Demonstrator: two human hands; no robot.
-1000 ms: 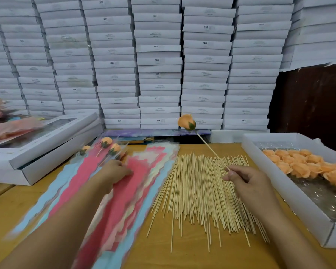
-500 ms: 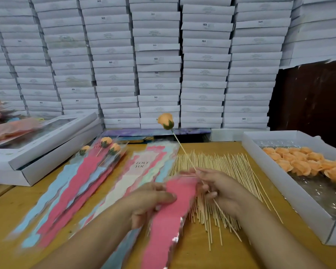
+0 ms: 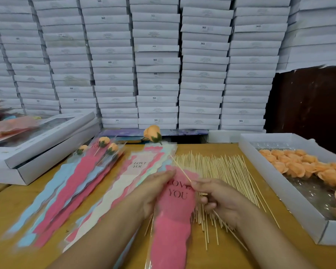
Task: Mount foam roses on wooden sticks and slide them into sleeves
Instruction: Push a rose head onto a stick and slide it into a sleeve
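My left hand (image 3: pixel 155 189) holds a pink sleeve (image 3: pixel 173 226) printed "LOVE YOU" by its upper left edge, lifted over the table. My right hand (image 3: pixel 219 200) pinches a wooden stick (image 3: pixel 179 168) that carries an orange foam rose (image 3: pixel 152 133) at its far end. The stick slants from the rose down to the sleeve's mouth between my hands. Whether its lower end is inside the sleeve, I cannot tell. A pile of bare sticks (image 3: pixel 221 171) lies under my right hand. Loose orange roses (image 3: pixel 303 166) fill a white tray (image 3: pixel 279 191) at the right.
A fan of pink, blue and cream sleeves (image 3: pixel 109 183) lies at the left of the table. Three sleeved roses (image 3: pixel 104 141) rest on its far end. An open white box (image 3: pixel 37 148) stands far left. Stacked white boxes (image 3: pixel 157 65) wall the back.
My left hand took a pink sleeve from the fan and brought it to the middle. My right hand carried the rose on its stick leftward to the sleeve's mouth.
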